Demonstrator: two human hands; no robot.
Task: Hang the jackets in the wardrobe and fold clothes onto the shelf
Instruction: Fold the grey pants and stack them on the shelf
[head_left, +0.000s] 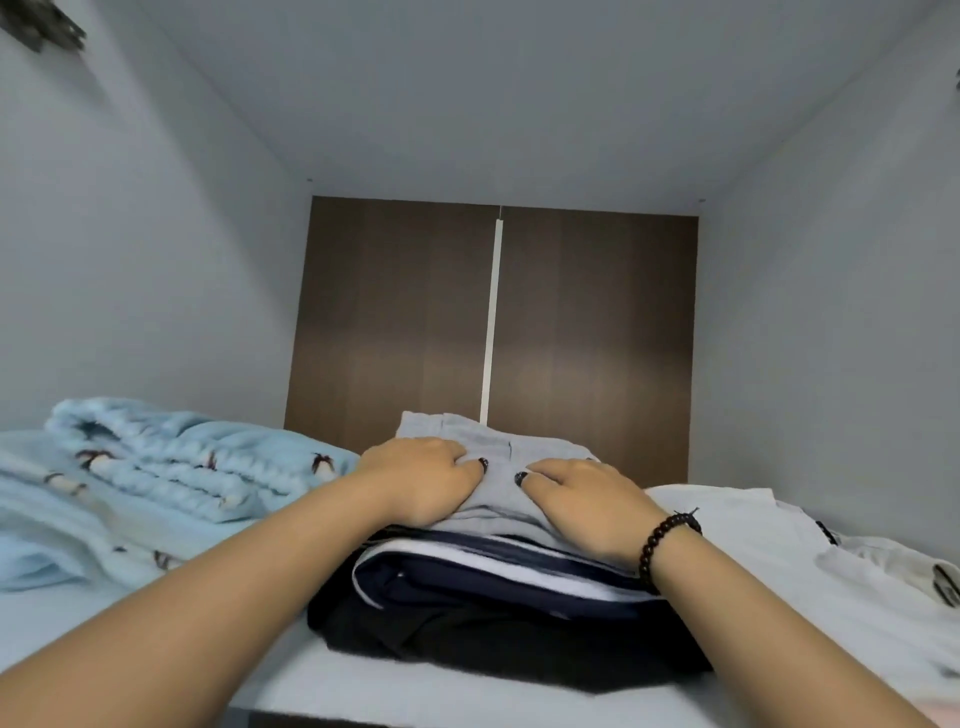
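Note:
A folded light grey garment lies on top of a stack in the middle of the wardrobe shelf. Under it are a navy garment with white stripes and a black garment. My left hand rests flat on the grey garment's left side, fingers laid forward. My right hand, with a dark bead bracelet at the wrist, presses flat on its right side. Neither hand curls round the cloth.
A folded light blue fleece garment with small bird prints lies left of the stack. White clothes lie to the right. Grey side walls, a grey ceiling panel and a brown back panel enclose the shelf.

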